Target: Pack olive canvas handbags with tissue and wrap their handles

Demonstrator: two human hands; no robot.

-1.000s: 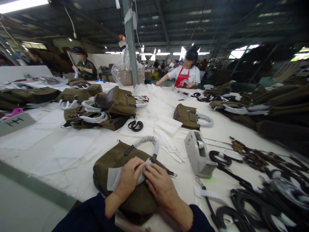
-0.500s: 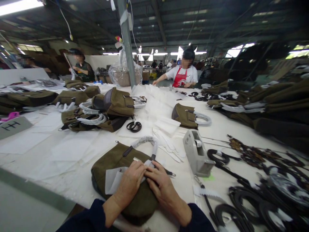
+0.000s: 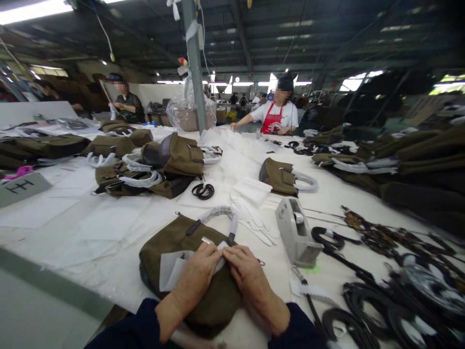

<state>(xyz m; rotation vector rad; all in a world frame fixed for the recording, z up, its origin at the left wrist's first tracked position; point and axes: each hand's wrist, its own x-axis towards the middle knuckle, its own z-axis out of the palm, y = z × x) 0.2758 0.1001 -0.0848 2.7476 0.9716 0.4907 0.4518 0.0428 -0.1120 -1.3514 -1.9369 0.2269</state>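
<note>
ok, olive bag (image 3: 214, 304) lies close at your 12 o'clock; your l hand (image 3: 198, 271) & r hand (image 3: 250, 272) meet on it, fingers half-curled over white sheet (image 3: 169, 271), can't tell if pinching. tape disp. (image 3: 300, 237) at bag's 2 o'clock.

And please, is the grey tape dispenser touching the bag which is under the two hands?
Apart. The head view shows a strip of white table between the bag and the grey tape dispenser.
</note>
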